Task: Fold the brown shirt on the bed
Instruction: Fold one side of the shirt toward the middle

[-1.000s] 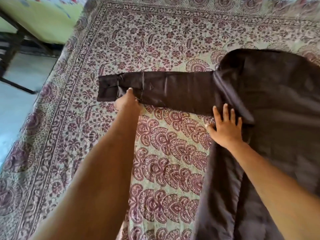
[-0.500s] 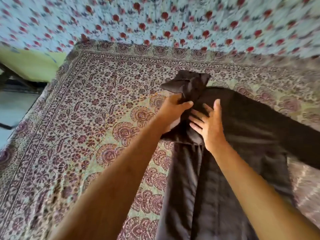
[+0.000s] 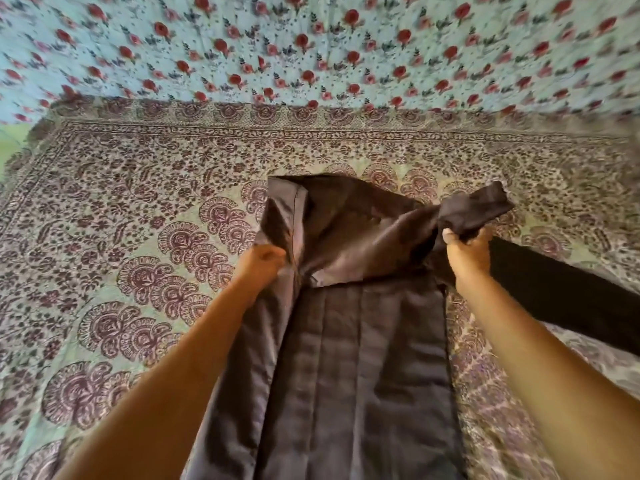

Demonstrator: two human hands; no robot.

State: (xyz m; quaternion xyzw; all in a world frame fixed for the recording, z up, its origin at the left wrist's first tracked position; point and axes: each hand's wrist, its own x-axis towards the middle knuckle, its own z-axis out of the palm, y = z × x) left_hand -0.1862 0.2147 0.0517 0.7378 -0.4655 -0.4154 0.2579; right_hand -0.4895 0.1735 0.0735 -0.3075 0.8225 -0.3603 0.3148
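We are curling our left hand [image 3: 261,261] into the left edge of the brown shirt [image 3: 346,358], with the fingers closing on the fabric near the shoulder, where a long fold is running down the garment. Our right hand [image 3: 465,252] is clenching round the folded-over sleeve [image 3: 474,207], thumb on the near side. It is holding the bunched cuff end lifted just above the shirt's right shoulder, so the sleeve is stretching across the chest from the left shoulder toward this hand. The shirt itself is lying lengthwise in the middle of the bed [image 3: 86,358], with the collar end away from us and the hem running out of the bottom of the view. Its left side is lying turned in over the body. The other sleeve [image 3: 561,296] is sticking out to the right on the cover, and our right forearm is hiding part of it. A paisley bedspread [image 3: 145,188] in maroon on pale green is covering the bed. Beyond its far border a light blue floral sheet [image 3: 311,46] with red roses is filling the top of the view, blurred. A sliver of green [image 3: 10,140] is showing at the far left edge.
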